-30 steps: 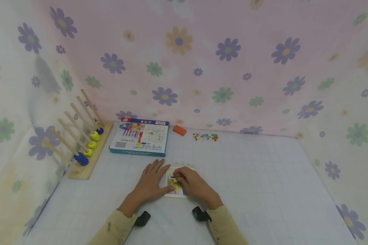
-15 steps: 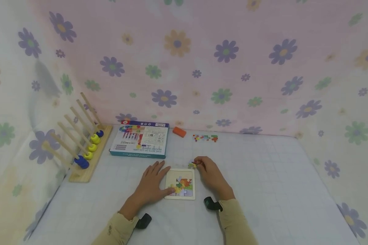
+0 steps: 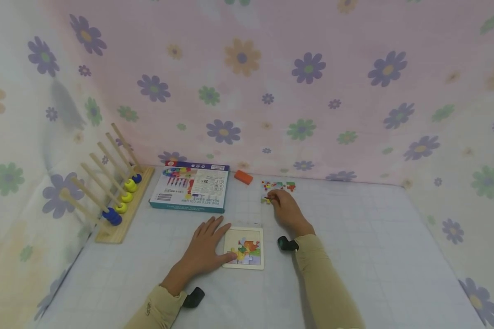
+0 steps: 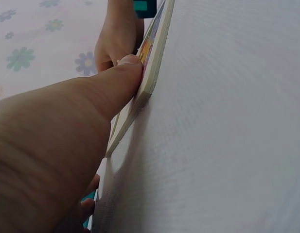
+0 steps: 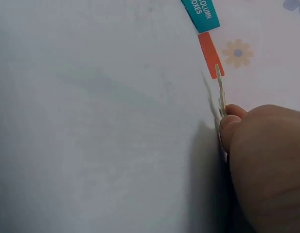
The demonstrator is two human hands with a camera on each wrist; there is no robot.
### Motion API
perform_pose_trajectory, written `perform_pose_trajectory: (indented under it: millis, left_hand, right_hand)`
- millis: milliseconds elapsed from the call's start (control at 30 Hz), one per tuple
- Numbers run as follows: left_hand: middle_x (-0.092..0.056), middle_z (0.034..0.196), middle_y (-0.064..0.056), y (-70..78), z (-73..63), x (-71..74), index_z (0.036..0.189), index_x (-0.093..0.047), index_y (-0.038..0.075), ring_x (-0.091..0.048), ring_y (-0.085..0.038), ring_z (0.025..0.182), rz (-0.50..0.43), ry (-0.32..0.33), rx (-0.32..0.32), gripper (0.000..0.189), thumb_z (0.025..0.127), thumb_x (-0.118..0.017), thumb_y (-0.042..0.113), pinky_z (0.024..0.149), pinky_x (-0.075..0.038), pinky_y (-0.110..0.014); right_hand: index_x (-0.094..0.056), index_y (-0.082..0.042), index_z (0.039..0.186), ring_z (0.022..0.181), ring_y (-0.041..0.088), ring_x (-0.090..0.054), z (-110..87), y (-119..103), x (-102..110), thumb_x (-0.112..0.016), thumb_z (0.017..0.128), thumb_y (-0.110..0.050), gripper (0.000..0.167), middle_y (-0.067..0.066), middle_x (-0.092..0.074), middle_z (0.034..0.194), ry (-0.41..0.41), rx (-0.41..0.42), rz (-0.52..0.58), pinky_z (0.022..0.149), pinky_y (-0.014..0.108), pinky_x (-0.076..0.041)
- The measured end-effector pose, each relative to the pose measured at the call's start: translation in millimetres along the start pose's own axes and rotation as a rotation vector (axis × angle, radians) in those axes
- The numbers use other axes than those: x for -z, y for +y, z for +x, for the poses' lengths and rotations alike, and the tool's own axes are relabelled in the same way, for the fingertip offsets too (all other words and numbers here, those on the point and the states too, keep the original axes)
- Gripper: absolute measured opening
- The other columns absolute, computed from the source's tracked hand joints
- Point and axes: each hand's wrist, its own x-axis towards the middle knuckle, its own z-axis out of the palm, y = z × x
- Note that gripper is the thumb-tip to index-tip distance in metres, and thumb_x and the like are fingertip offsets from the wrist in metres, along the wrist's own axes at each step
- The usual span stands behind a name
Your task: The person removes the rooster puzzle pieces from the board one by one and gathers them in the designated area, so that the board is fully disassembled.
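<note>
My left hand [image 3: 201,250] lies with fingers spread at the left side of a small square jigsaw tray [image 3: 232,237], its thumb on the tray's lower left. Several joined pieces [image 3: 251,246] with a colourful picture fill the tray's lower and right part. In the left wrist view the thumb [image 4: 123,73] presses on the tray's edge. Beyond the tray, my right hand [image 3: 289,214] pinches a jigsaw piece [image 5: 221,90] between thumb and finger, close over the table. Just past its fingertips are loose jigsaw pieces [image 3: 291,186], partly covered by the hand.
A flat box [image 3: 189,187] lies at the back left, with an orange block [image 3: 243,177] to its right. Farther left stands a wooden base [image 3: 125,219] with upright pegs and blue and yellow beads. Flowered cloth [image 3: 267,68] walls the table's back and sides.
My right hand first left the tray with a jigsaw piece, then carried it away from me to the loose pieces at the back. My left hand stays at the tray.
</note>
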Motion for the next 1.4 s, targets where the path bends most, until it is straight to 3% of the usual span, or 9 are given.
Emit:
perform_pose_trajectory:
  millis: [333, 900, 1400]
  left_hand:
    - [-0.029, 0.169, -0.006, 0.0, -0.3, 0.5, 0.156, -0.043, 0.021, -0.018, -0.033, 0.159, 0.012, 0.002, 0.0, 0.087, 0.085, -0.072, 0.063, 0.128, -0.017, -0.058]
    - [-0.029, 0.169, -0.006, 0.2, 0.0, -0.3, 0.156, -0.044, 0.022, -0.019, -0.033, 0.158, 0.021, 0.005, 0.001, 0.087, 0.084, -0.073, 0.063, 0.128, -0.018, -0.059]
    - [-0.029, 0.169, -0.007, 0.1, 0.1, -0.2, 0.155, -0.044, 0.021, -0.019, -0.034, 0.158, 0.02, 0.003, 0.002, 0.086, 0.085, -0.074, 0.06, 0.128, -0.018, -0.059]
  right_hand:
    - [-0.062, -0.004, 0.129, 0.112, 0.029, -0.063, 14.5, 5.0, 0.9, -0.051, 0.105, -0.01, 0.027, 0.014, -0.067, 0.119, 0.006, -0.017, -0.018, 0.099, 0.048, -0.052]
    - [-0.06, -0.006, 0.13, 0.109, 0.026, -0.064, 16.3, 9.7, 1.4, -0.05, 0.106, -0.01, 0.027, 0.011, -0.068, 0.119, 0.002, -0.061, 0.032, 0.096, 0.045, -0.053]
    - [-0.06, -0.012, 0.133, 0.111, 0.025, -0.059, 10.4, 11.7, -1.6, -0.052, 0.104, -0.013, 0.03, 0.008, -0.064, 0.121, 0.067, -0.139, 0.14, 0.098, 0.044, -0.051]
